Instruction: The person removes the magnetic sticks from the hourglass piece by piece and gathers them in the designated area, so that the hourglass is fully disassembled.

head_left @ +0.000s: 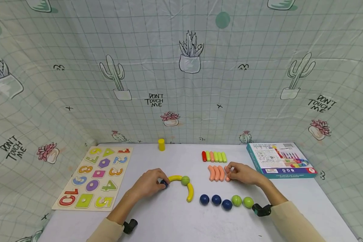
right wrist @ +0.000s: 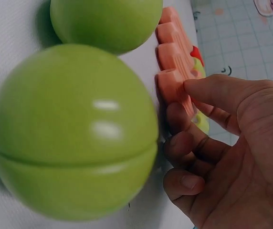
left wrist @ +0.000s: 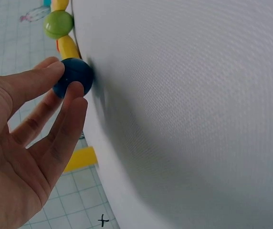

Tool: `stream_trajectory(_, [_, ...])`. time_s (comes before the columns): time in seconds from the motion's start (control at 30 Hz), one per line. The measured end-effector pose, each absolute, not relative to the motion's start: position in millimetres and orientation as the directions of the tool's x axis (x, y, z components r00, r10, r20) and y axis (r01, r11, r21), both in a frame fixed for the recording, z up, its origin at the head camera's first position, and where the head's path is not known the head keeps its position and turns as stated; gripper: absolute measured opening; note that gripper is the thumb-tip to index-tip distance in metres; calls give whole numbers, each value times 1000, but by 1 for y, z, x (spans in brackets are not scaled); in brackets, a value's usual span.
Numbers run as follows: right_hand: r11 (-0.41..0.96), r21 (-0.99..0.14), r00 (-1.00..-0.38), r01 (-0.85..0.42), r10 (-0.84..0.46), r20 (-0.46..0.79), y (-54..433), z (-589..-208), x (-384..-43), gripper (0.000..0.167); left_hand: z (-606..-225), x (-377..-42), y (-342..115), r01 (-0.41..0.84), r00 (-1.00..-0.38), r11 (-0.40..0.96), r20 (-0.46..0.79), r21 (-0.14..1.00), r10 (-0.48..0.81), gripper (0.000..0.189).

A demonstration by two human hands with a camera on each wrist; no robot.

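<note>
My left hand (head_left: pixel 151 182) pinches a dark blue ball (left wrist: pixel 75 78) between thumb and fingers, right at the end of a curved yellow piece (head_left: pixel 174 177). That piece meets a green ball (head_left: pixel 185 180), and a second curved yellow piece (head_left: pixel 190 192) runs down from it toward me. On the right, my right hand (head_left: pixel 241 173) pinches the rightmost curved pink piece (right wrist: pixel 171 85) with thumb and fingertips. Several like pink pieces (head_left: pixel 216 173) lie side by side to its left. In the right wrist view a large green ball (right wrist: pixel 74 133) fills the foreground.
Nearer me lie a row of blue balls (head_left: pixel 216 200) and green balls (head_left: pixel 237 200). Behind the pink pieces are short straight sticks (head_left: pixel 216 157). A yellow cylinder (head_left: pixel 161 145) stands at the back, a number puzzle board (head_left: pixel 92 178) lies left, a boxed set (head_left: pixel 281 160) right.
</note>
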State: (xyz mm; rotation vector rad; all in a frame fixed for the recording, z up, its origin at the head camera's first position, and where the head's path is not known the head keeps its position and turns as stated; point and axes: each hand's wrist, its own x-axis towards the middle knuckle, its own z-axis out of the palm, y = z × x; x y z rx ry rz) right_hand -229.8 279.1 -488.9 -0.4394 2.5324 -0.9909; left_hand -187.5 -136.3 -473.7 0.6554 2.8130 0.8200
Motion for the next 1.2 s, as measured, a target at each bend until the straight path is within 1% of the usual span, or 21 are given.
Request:
stream_trajectory(0.27, [697, -707, -883, -122, -402, -244, 275, -489, -229, 19, -475, -187, -136, 366, -898, 761, -11, 535, 439, 14])
stream_trajectory(0.6, [703, -704, -890, -106, -383, -248, 275, -489, -230, 18, -473, -188, -137, 362, -900, 768, -18, 528, 436, 14])
stream_trajectory(0.8, [708, -695, -899, -124, -377, -224, 273, -486, -229, 18, -474, -188, -137, 364, -899, 774, -20, 518, 437, 14])
stream_trajectory(1.03, [709, -677, -909, -197, -391, -144, 263, -482, -230, 11, -474, -188, -138, 368, -900, 781, -15, 504, 435, 13])
stream_trajectory(1.2, [667, -711, -891, -222, -435, -130, 241, -474, -228, 9, -473, -187, -139, 360, -906, 799, -22, 482, 422, 14])
